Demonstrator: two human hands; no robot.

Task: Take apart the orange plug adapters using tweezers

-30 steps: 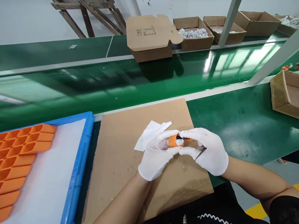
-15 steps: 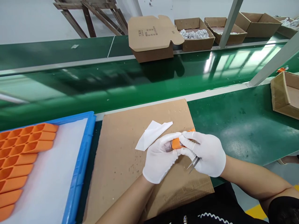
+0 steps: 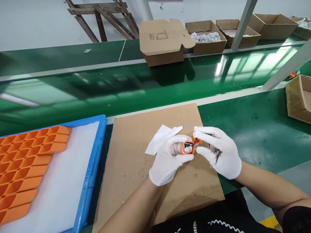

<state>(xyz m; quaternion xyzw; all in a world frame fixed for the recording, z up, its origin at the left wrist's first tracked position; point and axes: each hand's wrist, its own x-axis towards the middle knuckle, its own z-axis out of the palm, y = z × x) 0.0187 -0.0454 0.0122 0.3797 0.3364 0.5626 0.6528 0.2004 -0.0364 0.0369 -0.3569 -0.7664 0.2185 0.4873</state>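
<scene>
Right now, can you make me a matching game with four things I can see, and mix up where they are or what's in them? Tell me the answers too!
Things:
1. Opened orange case
2. Pointed metal tool
3. Loose white piece
4. Blue tray

Places and states:
A. Lying on the cardboard sheet
B. Tucked in the gloved right hand
C. Has rows of orange pieces in it
D. Held in the gloved left hand

Right pairs: 1-D, 2-B, 3-A, 4-C
</scene>
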